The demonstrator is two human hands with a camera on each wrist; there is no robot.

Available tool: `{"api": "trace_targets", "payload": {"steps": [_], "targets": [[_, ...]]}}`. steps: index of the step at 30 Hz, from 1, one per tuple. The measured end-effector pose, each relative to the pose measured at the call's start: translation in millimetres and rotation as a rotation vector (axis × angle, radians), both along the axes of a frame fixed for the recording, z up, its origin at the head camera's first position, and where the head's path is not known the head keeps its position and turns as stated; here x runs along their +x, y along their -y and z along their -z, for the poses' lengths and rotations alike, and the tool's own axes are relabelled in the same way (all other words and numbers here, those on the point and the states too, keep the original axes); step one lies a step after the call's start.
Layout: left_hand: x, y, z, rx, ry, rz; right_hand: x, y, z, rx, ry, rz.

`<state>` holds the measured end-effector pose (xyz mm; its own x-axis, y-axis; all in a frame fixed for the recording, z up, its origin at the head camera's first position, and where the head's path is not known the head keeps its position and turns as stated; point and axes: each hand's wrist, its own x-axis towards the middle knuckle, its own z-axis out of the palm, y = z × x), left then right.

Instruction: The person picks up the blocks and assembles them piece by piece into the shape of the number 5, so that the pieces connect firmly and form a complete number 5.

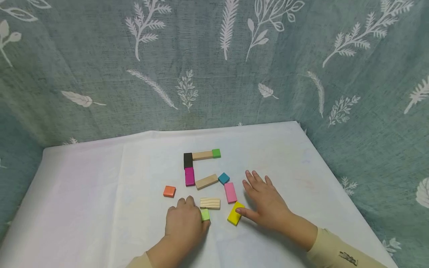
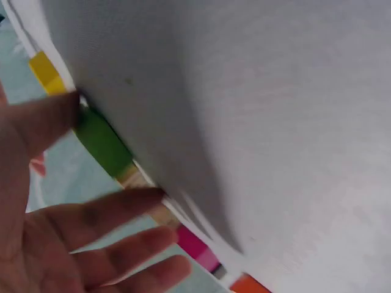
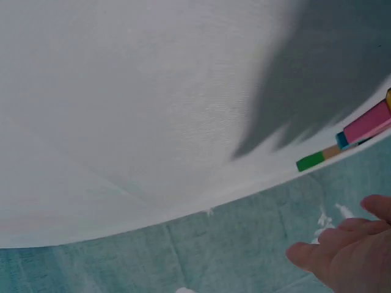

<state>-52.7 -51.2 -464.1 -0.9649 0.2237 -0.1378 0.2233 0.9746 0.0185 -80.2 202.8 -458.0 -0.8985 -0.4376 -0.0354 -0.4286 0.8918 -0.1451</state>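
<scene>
My left hand (image 1: 185, 220) is around a light green block (image 1: 205, 214) on the white cloth. In the left wrist view the thumb (image 2: 58, 117) lies at one end of this block, while the index finger (image 2: 104, 213) shows a gap from its other end. A striped wooden block (image 1: 210, 203) sits just behind. My right hand (image 1: 264, 203) is spread with loose fingers, its thumb over the edge of a yellow block (image 1: 234, 215); whether it touches is unclear. Beside that block lies a pink one (image 1: 230, 192).
A black block (image 1: 188, 160), a magenta block (image 1: 189, 176), a plain wooden block (image 1: 202, 155) and a green block (image 1: 216, 153) form a corner at the back. Another wooden block (image 1: 206, 181) slants beside a blue block (image 1: 223, 178). An orange block (image 1: 169, 191) lies left. Patterned curtain (image 1: 214, 93) surrounds the table.
</scene>
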Motion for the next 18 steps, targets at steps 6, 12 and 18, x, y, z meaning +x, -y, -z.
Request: {"api": "trace_targets", "payload": {"steps": [6, 12, 18], "targets": [[0.0, 8.9, -5.9, -0.006, -0.005, -0.05, -2.8, -6, 0.4, -0.04, -0.001, 0.018], [-11.4, -7.6, -5.3, 0.02, 0.057, -0.075, -5.3, -10, 3.5, -0.06, -0.028, 0.025], [-14.5, 10.5, -7.2, 0.03, 0.084, -0.144, -6.4, -8, 6.8, -0.113, -0.027, 0.018]]}}
